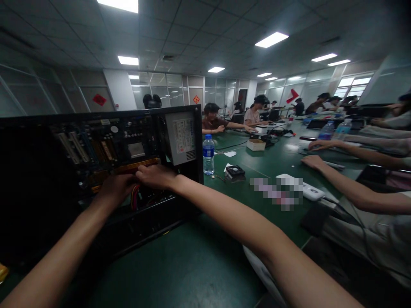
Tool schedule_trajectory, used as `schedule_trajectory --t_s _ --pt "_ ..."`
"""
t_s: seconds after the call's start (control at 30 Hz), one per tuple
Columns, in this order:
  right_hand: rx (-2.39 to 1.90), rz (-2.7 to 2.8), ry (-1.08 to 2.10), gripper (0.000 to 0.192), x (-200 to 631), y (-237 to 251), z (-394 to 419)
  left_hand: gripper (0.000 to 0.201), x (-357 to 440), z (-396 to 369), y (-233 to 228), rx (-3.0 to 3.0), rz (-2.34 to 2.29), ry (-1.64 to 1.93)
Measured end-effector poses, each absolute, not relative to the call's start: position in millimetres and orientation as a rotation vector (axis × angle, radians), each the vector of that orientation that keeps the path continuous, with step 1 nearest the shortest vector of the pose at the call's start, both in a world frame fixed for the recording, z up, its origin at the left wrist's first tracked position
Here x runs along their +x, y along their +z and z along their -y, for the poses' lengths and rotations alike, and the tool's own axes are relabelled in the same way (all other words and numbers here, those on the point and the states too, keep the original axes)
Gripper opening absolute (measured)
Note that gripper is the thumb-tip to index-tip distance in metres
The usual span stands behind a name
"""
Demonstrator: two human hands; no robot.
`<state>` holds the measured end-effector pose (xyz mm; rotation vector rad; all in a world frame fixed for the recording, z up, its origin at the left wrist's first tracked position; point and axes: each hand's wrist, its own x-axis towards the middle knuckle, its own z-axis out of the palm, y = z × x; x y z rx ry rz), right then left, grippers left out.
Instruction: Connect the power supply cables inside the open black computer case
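Note:
An open black computer case [180,203] stands in front of me, its inside facing me. Both of my hands reach into it, low on the motherboard [126,132]. My right hand [156,176] has curled, closed fingers beside an orange-yellow slot [141,164]; what they grip is hidden. Close to it, my left hand [117,188] is smeared by motion, and its fingers are hard to make out. A bundle of coloured wires [135,196] hangs just below the fingertips. The silver power supply [183,139] sits at the case's upper right.
Right of the case, a water bottle [208,156] stands on the green table [180,265]. Beyond it lie a black cooling fan [235,171] and a small white box [256,144]. A white power strip [302,188] is farther right, near another person's arms [349,184]. Several people sit farther back.

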<state>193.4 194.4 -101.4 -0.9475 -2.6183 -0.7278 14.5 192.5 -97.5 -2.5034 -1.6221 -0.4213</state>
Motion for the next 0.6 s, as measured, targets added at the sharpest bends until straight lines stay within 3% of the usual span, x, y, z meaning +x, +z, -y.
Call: schedule_trajectory --t_s 0.6 --pt "-0.922 2.629 -0.717 0.024 195 -103 -191 0.028 8 -188 -102 -2.585 1.692 -0.591"
